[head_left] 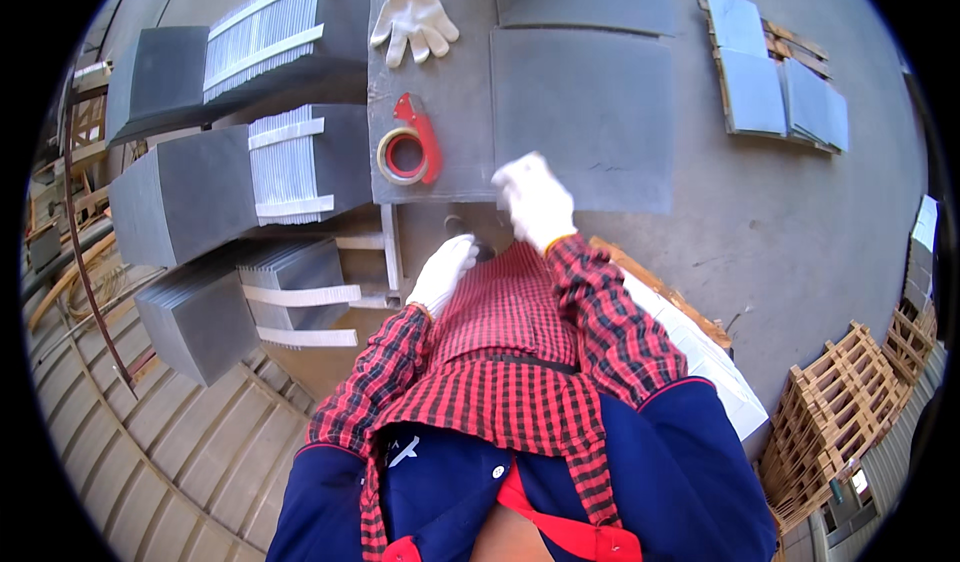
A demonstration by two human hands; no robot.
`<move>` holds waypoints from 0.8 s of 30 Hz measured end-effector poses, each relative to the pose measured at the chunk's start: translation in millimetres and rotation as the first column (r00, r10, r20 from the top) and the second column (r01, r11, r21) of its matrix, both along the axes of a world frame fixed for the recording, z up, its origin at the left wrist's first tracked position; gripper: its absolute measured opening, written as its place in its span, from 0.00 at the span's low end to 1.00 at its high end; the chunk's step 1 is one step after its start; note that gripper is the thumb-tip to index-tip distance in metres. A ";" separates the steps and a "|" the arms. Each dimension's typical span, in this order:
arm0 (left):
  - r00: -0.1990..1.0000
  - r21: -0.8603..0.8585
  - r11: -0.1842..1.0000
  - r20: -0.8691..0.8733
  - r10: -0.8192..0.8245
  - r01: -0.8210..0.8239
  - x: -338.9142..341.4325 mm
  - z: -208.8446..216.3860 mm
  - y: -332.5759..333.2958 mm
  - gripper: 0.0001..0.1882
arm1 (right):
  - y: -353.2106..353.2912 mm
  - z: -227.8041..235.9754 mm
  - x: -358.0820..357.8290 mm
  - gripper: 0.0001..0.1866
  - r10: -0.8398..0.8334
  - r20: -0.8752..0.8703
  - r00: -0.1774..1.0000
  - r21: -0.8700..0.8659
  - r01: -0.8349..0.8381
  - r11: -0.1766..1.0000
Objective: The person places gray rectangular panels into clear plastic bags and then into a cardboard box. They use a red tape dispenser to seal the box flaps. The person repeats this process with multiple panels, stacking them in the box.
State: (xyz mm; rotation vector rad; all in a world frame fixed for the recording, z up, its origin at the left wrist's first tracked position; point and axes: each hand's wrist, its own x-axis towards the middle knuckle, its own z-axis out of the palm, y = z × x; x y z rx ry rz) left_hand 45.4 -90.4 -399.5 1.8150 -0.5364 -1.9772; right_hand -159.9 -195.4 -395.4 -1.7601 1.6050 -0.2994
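Panel (590, 112), flat and grey, just ahead of right hand (537, 202), shows no strapping; blurred grip, can't tell if holding. Left hand (442, 274) curled, contents unclear. Strapped stacks (284, 167) left of it look done; tape dispenser (430, 152), ahead, unheld.

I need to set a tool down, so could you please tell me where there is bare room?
The large grey panel ahead of the right hand looks bare, as does the floor between it and the pale sheets. A glove and tape dispenser occupy the left of the work surface; strapped stacks crowd further left.
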 end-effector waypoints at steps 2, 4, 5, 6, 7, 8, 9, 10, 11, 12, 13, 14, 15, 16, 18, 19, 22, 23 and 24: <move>1.000 -0.033 0.999 -0.007 0.004 -0.005 7.6 2.5 -1.8 0.24 | 5.2 27.4 -0.4 0.08 0.154 0.034 0.987 0.264 -0.158 0.951; 0.999 -0.060 0.998 0.033 -0.029 0.031 17.2 9.7 -12.5 0.23 | 13.1 31.9 -11.8 0.13 0.153 0.246 0.957 0.431 -0.249 0.867; 0.974 -0.226 0.967 0.218 -0.066 0.117 20.7 10.5 -16.0 0.23 | 5.1 58.4 -14.0 0.16 -0.030 0.291 0.956 0.765 -0.214 0.608; 0.915 -0.367 0.903 0.399 -0.063 0.223 24.2 11.4 -19.2 0.22 | 8.4 72.6 -15.4 0.17 -0.117 0.285 0.951 0.758 -0.149 0.635; 0.826 -0.470 0.815 0.564 -0.019 0.340 22.4 17.2 -23.0 0.22 | 12.5 82.6 -19.5 0.18 -0.200 0.280 0.939 0.752 -0.085 0.654; 0.801 -0.532 0.783 0.594 0.075 0.322 14.6 36.0 -31.2 0.20 | 9.8 88.6 -25.1 0.17 -0.231 0.243 0.942 0.776 -0.046 0.630; 0.738 -0.606 0.657 0.666 0.111 0.448 20.6 29.0 -35.9 0.21 | 9.8 89.1 -31.4 0.16 -0.269 0.244 0.932 0.761 -0.012 0.649; 0.610 -0.563 0.536 0.785 0.109 0.629 21.4 36.7 -44.9 0.23 | 8.7 100.3 -30.2 0.16 -0.347 0.233 0.909 0.751 0.058 0.657; 0.461 -0.473 0.407 0.877 0.134 0.781 22.5 48.5 -55.4 0.24 | 8.6 112.2 -28.5 0.16 -0.422 0.224 0.879 0.740 0.128 0.660; 0.451 -0.474 0.305 0.880 0.148 0.826 24.8 53.5 -65.4 0.27 | 15.7 92.7 -29.1 0.16 -0.476 0.288 0.831 0.674 0.177 0.717; 0.399 -0.419 0.270 0.908 0.127 0.867 26.9 54.1 -70.5 0.27 | 17.4 88.9 -25.1 0.16 -0.502 0.322 0.803 0.657 0.193 0.729; 0.355 -0.372 0.274 0.928 0.111 0.887 27.5 51.8 -73.5 0.26 | 17.9 87.7 -20.9 0.15 -0.524 0.357 0.774 0.640 0.207 0.740; 0.310 -0.324 0.279 0.946 0.095 0.904 29.4 45.7 -75.6 0.26 | 18.4 86.2 -16.2 0.15 -0.543 0.392 0.743 0.623 0.219 0.751; 0.282 -0.285 0.303 0.958 0.054 0.910 35.5 29.6 -77.9 0.25 | 18.3 81.1 -10.1 0.17 -0.518 0.397 0.758 0.593 0.219 0.775; 0.257 -0.260 0.293 0.965 0.051 0.920 41.0 18.2 -81.0 0.23 | 22.9 85.5 5.1 0.17 -0.478 0.421 0.770 0.587 0.171 0.792; 0.241 -0.250 0.287 0.968 0.068 0.924 41.1 13.9 -81.6 0.22 | 24.7 85.9 11.7 0.18 -0.448 0.425 0.787 0.579 0.144 0.802; 0.261 -0.262 0.339 0.964 0.049 0.903 42.9 11.8 -82.2 0.20 | 32.4 78.4 21.2 0.17 -0.412 0.470 0.780 0.606 0.054 0.794; 0.264 -0.267 0.353 0.963 0.056 0.897 44.6 10.9 -82.3 0.20 | 33.2 81.8 26.1 0.16 -0.410 0.462 0.786 0.624 0.040 0.780; 0.256 -0.262 0.364 0.965 0.066 0.894 48.4 10.0 -83.9 0.20 | 36.2 74.9 31.6 0.16 -0.419 0.482 0.770 0.592 0.066 0.803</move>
